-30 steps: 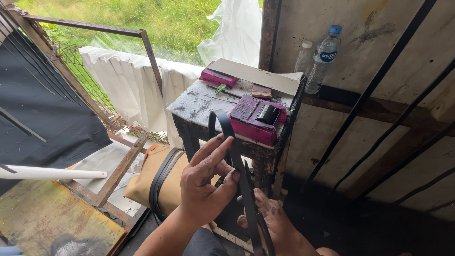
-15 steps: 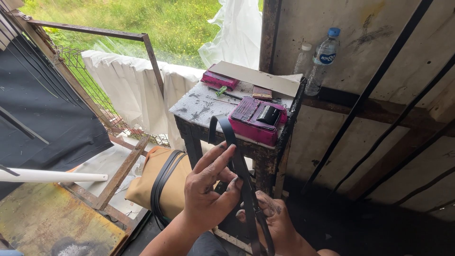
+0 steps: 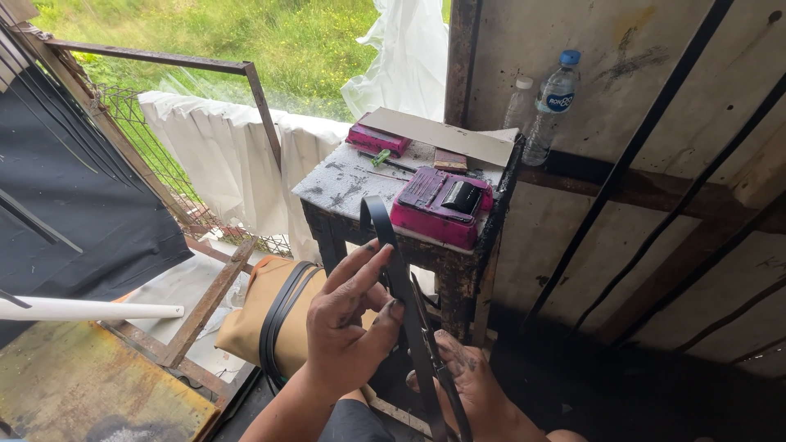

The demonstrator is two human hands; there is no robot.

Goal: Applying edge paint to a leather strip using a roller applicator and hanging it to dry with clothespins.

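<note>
Left hand (image 3: 348, 323): fingers spread and extended upward, thumb pressed against a black strap (image 3: 401, 282), so the strap is pinched between thumb and palm side. Fingertips are stained dark.

Right hand (image 3: 471, 385): positioned low, just beside the left, behind the same strap. Its fingers lie against the lower run of the strap; whether they close fully around it cannot be determined.

Strap: a narrow black band folded into a loop. The closed bend of the loop stands uppermost, in front of the bench (image 3: 352, 176) edge. Both runs descend together between the two hands and leave the frame at the bottom.

Bench: a small dark stand with a worn, stained top, directly behind the hands. On it, nearest the hands, a magenta case (image 3: 438, 205) lies at the front right corner. A second magenta box (image 3: 377, 137) sits at the rear left. A green-handled tool (image 3: 381, 157) lies between them. A flat pale board (image 3: 446, 135) rests across the rear edge.

Right of the bench, two clear plastic bottles (image 3: 550, 106) stand on a ledge against the wall.

Left of the hands, a tan bag (image 3: 254, 323) lies on the floor with black straps draped over it. A white pipe (image 3: 90, 309) lies at far left.
</note>
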